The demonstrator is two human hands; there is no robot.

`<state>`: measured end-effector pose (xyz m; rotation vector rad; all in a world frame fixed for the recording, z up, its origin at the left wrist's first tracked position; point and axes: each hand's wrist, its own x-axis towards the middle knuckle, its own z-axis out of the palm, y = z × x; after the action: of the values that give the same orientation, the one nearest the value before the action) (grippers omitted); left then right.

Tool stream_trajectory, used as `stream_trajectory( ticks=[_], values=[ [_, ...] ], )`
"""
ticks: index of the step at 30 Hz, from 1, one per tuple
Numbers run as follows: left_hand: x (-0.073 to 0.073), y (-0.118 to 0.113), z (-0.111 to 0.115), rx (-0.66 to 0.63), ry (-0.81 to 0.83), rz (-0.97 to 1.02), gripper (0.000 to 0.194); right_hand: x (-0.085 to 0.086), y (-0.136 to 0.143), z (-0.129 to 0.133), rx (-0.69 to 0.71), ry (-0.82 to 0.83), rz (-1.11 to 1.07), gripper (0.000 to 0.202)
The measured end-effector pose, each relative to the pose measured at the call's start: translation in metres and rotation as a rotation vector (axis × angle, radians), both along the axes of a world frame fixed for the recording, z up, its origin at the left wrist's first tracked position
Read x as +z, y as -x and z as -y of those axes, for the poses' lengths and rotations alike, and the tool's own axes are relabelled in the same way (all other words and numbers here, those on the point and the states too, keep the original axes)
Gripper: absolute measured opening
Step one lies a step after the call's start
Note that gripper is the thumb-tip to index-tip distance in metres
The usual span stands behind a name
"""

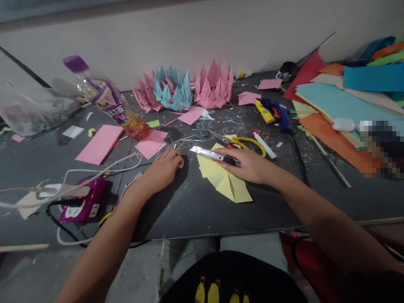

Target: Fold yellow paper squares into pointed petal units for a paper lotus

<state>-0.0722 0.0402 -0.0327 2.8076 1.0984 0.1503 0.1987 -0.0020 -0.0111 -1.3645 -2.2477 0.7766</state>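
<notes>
My right hand (249, 166) is closed around a utility knife (213, 155), its metal blade end pointing left toward my other hand. Beneath the knife lie folded yellow paper pieces (232, 187), spread like a fan. Scissors with yellow handles (249, 143) rest just beyond my right fingers. My left hand (166, 168) rests on the dark table with its fingers curled down; whatever may be under them is hidden. Small paper scraps lie by its fingertips. A pink paper sheet (151, 143) is behind it.
Pink folded-paper crowns (214, 86) and a blue one (173, 92) stand along the wall. A drink bottle (110, 101) leans at left, above a purple power adapter (85, 202) with cables. Right of the scissors are a red-white marker (264, 144), a blue glue gun (279, 113) and coloured paper (344, 105).
</notes>
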Motion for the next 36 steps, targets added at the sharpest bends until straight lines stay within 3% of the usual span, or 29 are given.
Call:
stream_trajectory(
  ticks=[11,19,36],
  values=[
    [0.011,0.010,-0.006,0.002,0.260,0.264,0.019,0.003,0.000,0.001,0.007,-0.002,0.021,0.045],
    [0.007,0.012,-0.007,-0.041,0.251,0.327,0.031,0.000,-0.001,0.000,0.011,-0.001,0.011,0.047],
    [0.011,0.007,-0.004,-0.030,0.185,0.191,0.022,0.000,-0.001,0.000,0.007,-0.003,0.026,0.045]
  ],
)
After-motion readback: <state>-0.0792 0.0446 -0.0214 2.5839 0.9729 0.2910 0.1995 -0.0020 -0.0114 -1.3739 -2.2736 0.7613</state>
